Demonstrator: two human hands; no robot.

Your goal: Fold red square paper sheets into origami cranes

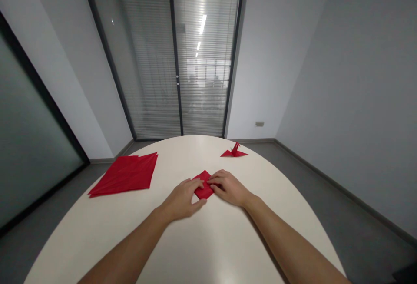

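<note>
A small red folded paper square [204, 193] lies flat on the white table, turned so one corner points towards me. My left hand [183, 198] rests at its left side, fingertips on the paper and thumb spread apart near the lower corner. From the right, my right hand [232, 188] has its thumb and fingers close together on the paper's right part. The fingers cover the paper's left and right corners. Beyond my right hand stands a red origami crane [234, 151] with its wings spread.
A stack of red paper sheets [127, 175] lies at the left of the round white table [202, 249]. Behind the table are a glass partition with blinds [153, 58] and a grey wall [358, 80] on the right.
</note>
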